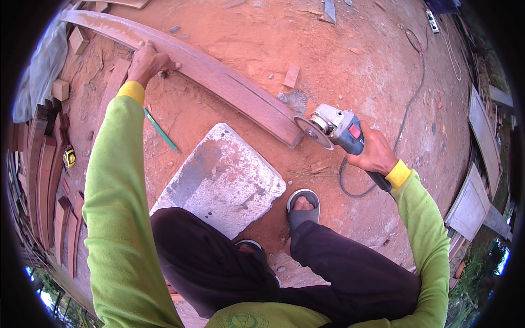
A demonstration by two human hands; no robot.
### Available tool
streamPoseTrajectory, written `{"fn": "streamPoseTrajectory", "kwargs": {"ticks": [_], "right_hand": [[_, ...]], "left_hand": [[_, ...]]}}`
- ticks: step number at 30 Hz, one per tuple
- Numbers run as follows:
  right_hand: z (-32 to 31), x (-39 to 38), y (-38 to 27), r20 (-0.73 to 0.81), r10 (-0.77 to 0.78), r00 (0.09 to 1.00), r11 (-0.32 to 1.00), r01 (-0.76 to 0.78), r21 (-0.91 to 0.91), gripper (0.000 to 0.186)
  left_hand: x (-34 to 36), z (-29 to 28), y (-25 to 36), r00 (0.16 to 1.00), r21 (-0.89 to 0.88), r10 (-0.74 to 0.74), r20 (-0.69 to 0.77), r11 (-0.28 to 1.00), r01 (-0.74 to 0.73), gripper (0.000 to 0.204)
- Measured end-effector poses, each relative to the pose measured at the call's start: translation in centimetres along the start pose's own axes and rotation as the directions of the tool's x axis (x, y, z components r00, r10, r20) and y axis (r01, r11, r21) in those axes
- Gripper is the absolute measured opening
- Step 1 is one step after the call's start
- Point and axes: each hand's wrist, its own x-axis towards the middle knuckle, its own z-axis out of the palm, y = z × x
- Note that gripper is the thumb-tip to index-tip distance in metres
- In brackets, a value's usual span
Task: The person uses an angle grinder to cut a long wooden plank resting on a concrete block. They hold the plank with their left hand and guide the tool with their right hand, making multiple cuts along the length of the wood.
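Note:
A long reddish-brown wooden plank (219,82) runs from the far left down to the middle of the view. My left hand (149,61) grips its near edge toward the far end, thumb stretched along the wood. My right hand (374,152) is wrapped round the body of an angle grinder (344,128), grey-headed with a blue-black body and a red patch. Its thin cutting disc (314,133) stands on edge right by the plank's near right end; whether it touches the wood I cannot tell. The grinder's cord trails behind my right wrist.
A pale, dusty block (224,177) lies before my knees, with my sandalled foot (302,208) beside it. A green pencil-like stick (160,130) and a yellow tape measure (69,156) lie leftward. Stacked boards (41,180) line the left; a power cord (415,104) and flat panels (470,205) are at right.

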Motion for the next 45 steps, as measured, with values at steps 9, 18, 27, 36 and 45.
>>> {"fn": "streamPoseTrajectory", "kwargs": {"ticks": [9,18,27,36,45], "right_hand": [[0.2,0.7,0.2,0.008,-0.008,1.0,1.0,0.008,-0.007,0.058],[0.2,0.9,0.1,0.006,-0.025,1.0,0.999,0.025,-0.023,0.059],[-0.1,1.3,-0.4,-0.006,-0.041,0.999,0.999,0.041,-0.011,0.058],[0.2,1.8,-0.3,-0.05,-0.092,0.995,0.996,0.092,-0.001,0.057],[0.1,2.6,-0.8,-0.041,-0.085,0.996,0.996,0.085,-0.015,0.057]], "left_hand": [[-0.2,-0.4,0.3,0.999,-0.046,-0.004,0.035,0.999,0.006,0.104],[-0.2,-0.3,0.1,0.999,-0.056,-0.012,0.039,0.998,0.014,0.109],[-0.5,-0.5,0.4,0.998,-0.045,-0.025,0.057,0.999,0.028,0.117],[-0.7,-0.8,0.4,0.999,-0.055,-0.002,0.039,0.998,0.004,0.105],[-0.5,-0.2,-0.1,1.0,-0.048,-0.004,-0.008,0.999,0.004,0.108]]}}
